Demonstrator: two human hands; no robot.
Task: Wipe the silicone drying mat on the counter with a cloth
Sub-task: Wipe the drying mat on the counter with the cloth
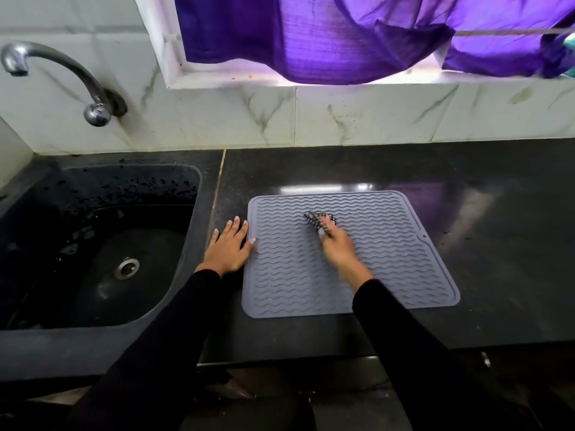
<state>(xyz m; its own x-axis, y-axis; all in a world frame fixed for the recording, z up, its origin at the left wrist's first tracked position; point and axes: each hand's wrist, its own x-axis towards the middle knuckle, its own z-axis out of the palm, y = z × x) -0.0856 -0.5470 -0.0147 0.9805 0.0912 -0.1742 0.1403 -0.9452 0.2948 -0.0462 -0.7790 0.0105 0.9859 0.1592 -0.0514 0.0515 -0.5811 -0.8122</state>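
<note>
A: Grey silicone drying mat (351, 256), wavy ribs, lies flat on the black counter (497, 244), nearer the counter's front edge than the wall, its left edge close to the seam beside the sink (93, 244).

B: Position relative to the hands?

A: Right hand (339, 247) is on the mat's upper middle, fingers curled round a dark checked cloth (320, 222) that it holds against the ribs. Left hand (228, 247) lies flat with fingers straight, palm on the counter at the mat's left edge, thumb tip resting on the mat's border.

B: Anything unclear?

A: Right hand is motion-blurred, so individual finger placement cannot be read. Most of the cloth is under the fingers; only a bunched, checked part shows beyond them. The right black sleeve (404, 331) covers part of the mat's front edge.

B: Surroundings?

A: Sink basin is dark, wet, with a metal drain (127, 268). Chrome tap (62, 79) on the marbled wall tiles above it. Purple curtain (342, 35) hangs in the window, cut off by the top edge of the view.
</note>
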